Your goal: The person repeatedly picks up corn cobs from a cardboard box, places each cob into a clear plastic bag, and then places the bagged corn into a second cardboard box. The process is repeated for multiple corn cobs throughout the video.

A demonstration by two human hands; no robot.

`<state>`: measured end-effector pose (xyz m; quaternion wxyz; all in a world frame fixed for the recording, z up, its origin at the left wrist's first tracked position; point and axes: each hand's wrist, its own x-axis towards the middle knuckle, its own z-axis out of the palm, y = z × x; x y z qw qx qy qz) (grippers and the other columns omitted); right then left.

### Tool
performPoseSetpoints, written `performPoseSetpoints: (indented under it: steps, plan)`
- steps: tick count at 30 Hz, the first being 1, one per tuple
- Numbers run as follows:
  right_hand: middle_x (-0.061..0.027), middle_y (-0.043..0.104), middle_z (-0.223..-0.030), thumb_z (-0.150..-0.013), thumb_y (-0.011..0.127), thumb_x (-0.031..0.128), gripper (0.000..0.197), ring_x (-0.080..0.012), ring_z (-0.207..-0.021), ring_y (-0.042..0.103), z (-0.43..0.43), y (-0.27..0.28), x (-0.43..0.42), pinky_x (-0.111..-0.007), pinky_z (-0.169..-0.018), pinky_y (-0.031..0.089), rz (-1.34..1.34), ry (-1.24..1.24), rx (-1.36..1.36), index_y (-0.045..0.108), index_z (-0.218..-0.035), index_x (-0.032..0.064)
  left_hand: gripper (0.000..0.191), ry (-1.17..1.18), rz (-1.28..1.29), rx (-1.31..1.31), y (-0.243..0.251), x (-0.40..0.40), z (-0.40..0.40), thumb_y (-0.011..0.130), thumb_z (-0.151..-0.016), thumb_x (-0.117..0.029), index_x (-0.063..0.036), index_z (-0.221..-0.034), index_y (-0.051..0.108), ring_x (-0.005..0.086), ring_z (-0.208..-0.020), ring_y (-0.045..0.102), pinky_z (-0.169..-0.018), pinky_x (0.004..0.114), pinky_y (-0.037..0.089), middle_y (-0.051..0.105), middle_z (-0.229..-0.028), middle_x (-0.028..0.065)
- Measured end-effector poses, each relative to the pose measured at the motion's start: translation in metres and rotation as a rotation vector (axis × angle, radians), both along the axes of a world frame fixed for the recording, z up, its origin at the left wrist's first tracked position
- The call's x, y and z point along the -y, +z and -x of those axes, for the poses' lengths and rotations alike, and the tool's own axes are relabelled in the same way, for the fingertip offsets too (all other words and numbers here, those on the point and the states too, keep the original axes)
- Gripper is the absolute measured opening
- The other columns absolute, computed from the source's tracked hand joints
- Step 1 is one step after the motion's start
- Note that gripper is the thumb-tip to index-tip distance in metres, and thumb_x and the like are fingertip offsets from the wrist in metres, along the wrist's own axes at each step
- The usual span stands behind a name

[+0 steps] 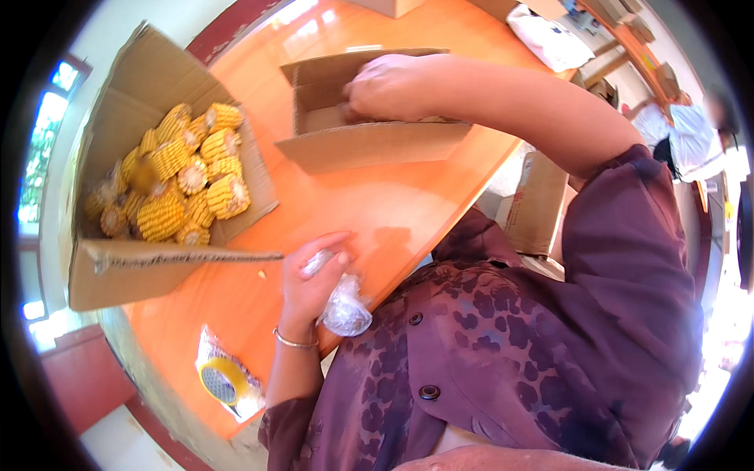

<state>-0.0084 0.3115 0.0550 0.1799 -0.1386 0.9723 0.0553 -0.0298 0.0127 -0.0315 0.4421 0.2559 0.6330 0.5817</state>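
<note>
My left hand (pixel 315 277), with a bangle at its wrist, holds a crumpled bundle of clear plastic film (pixel 347 309) close to the table's near edge. My right hand (pixel 383 88) reaches down into a small open cardboard box (pixel 371 147); its fingers are blurred and partly hidden, so whether they hold anything cannot be told. On the left stands a larger open cardboard box (pixel 135 271) with many cut pieces of corn on the cob (pixel 224 197) inside. Some pieces at its left side look wrapped in clear plastic.
A roll of yellow-edged tape (pixel 224 380) lies on a printed plastic packet at the orange table's (pixel 294 212) lower left corner. A white bag (pixel 551 38) rests at the far edge. A cardboard box (pixel 536 206) stands beyond the table's right edge. Another person (pixel 695 135) is at the far right.
</note>
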Motion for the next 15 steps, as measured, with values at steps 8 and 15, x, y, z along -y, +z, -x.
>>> performPoseSetpoints:
  steps: [8, 15]
  plan:
    - [-0.0146, 0.058, -0.103, -0.083, 0.052, 0.011, 0.025, -0.0325, -0.091, 0.061, 0.000, -0.012, 0.009, -0.040, -0.078, 0.049, -0.034, -0.116, -0.033, 0.062, -0.105, 0.0100, 0.026, 0.004, -0.052, 0.083, 0.001, 0.001, -0.002, 0.061, -0.085, -0.003, 0.0034, -0.111, 0.062, 0.0084, -0.077, 0.059, -0.066, 0.023, 0.050, 0.065, -0.088, 0.0040]
    - [-0.0144, 0.056, -0.110, -0.085, 0.052, 0.014, 0.036, -0.0323, -0.096, 0.059, -0.017, 0.000, 0.010, -0.040, -0.082, 0.047, 0.074, -0.102, -0.177, 0.057, -0.120, 0.0148, 0.030, 0.036, -0.084, 0.123, 0.006, 0.000, 0.001, 0.065, -0.085, -0.010, 0.0030, -0.111, 0.061, 0.0128, -0.070, 0.063, -0.061, 0.025, 0.051, 0.065, -0.082, 0.0073]
